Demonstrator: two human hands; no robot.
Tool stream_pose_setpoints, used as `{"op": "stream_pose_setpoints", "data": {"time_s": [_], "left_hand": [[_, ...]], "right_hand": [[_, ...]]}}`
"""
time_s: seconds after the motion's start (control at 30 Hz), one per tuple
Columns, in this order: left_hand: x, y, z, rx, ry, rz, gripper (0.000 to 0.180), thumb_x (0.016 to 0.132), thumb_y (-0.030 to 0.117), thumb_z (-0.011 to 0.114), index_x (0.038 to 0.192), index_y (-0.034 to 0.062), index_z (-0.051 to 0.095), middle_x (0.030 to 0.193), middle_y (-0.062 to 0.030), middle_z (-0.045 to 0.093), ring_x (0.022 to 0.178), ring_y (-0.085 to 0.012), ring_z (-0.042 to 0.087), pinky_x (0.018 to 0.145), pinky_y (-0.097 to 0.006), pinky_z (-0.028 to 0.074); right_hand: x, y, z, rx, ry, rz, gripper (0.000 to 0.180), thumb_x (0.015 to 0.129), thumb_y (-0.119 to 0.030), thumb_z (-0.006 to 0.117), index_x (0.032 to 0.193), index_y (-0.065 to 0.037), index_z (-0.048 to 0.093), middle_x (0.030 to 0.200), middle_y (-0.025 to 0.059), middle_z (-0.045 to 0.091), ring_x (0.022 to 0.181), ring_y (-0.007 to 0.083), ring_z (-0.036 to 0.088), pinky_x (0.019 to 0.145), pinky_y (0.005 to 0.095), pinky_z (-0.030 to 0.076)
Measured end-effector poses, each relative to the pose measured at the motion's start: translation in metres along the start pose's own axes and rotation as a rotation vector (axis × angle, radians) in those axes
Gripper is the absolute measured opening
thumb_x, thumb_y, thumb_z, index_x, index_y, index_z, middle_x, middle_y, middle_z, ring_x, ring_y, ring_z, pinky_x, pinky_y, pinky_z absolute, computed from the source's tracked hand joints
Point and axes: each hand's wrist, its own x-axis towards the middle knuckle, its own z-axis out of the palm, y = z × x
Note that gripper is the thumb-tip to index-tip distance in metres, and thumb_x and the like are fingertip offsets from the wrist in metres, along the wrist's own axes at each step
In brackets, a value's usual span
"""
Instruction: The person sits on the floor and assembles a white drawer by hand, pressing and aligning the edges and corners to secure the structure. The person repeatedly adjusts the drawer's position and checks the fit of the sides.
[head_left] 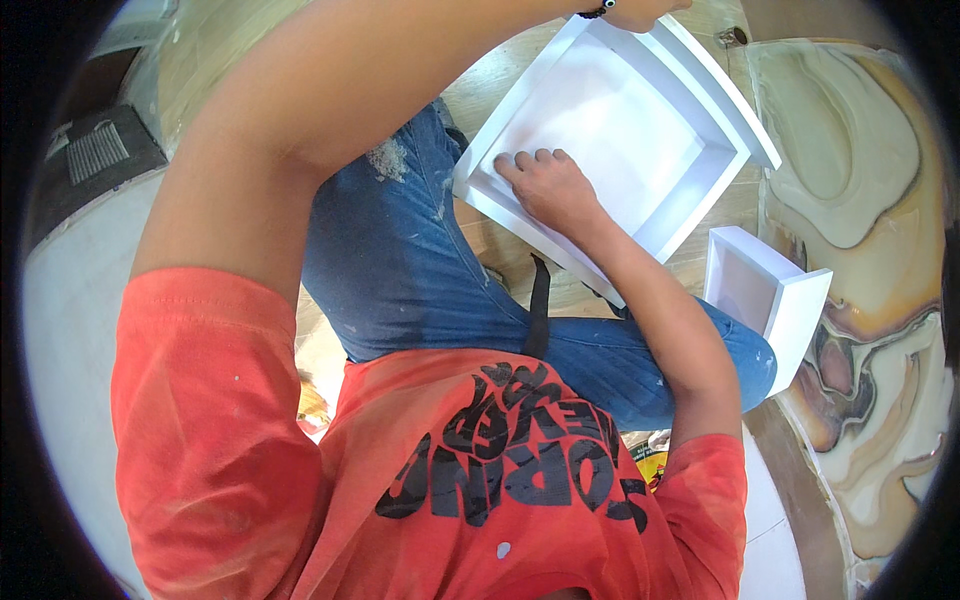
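Observation:
A white drawer (600, 120) lies tilted in front of me, its hollow side up and its wider front panel (715, 90) at the far right. My left hand (640, 12), with a dark beaded bracelet at the wrist, grips the drawer's far edge; the picture's top edge cuts off part of it. Inside the drawer, close to its left wall, my right hand (548, 188) rests with curled fingers. Whatever lies under those fingers is hidden. A smaller white drawer (770, 285) stands to the right, beside my knee.
My legs in blue jeans (410, 270) are folded below the drawer. A marble-patterned panel (850, 200) fills the right side. A small dark cylindrical thing (732, 38) sits on the wood-look floor (490, 80). At the far left is a dark thing with a vented patch (97, 152).

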Motion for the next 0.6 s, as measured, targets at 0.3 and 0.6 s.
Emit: {"op": "stream_pose_setpoints", "data": {"time_s": [0.3, 0.6], "left_hand": [[0.0, 0.0, -0.001, 0.033, -0.009, -0.002, 0.031, 0.082, 0.003, 0.057, 0.111, -0.0031, 0.066, 0.113, -0.0286, 0.072, 0.112, -0.0419, 0.069, 0.096, -0.048, 0.055], [0.001, 0.001, 0.002, 0.035, 0.009, 0.024, 0.028, 0.081, 0.002, 0.058, 0.107, -0.003, 0.067, 0.109, -0.0291, 0.072, 0.108, -0.0423, 0.07, 0.095, -0.049, 0.055]], "right_hand": [[0.005, 0.026, -0.017, 0.384, 0.18, 0.31, 0.019, 0.091, -0.02, 0.071, 0.105, -0.009, 0.067, 0.085, 0.0132, 0.069, 0.08, 0.0323, 0.071, 0.074, 0.0426, 0.056], [0.009, 0.052, -0.072, 0.467, 0.265, 0.426, 0.019, 0.085, -0.029, 0.081, 0.091, -0.011, 0.08, 0.092, 0.0081, 0.076, 0.078, 0.0315, 0.072, 0.071, 0.0402, 0.056]]}}
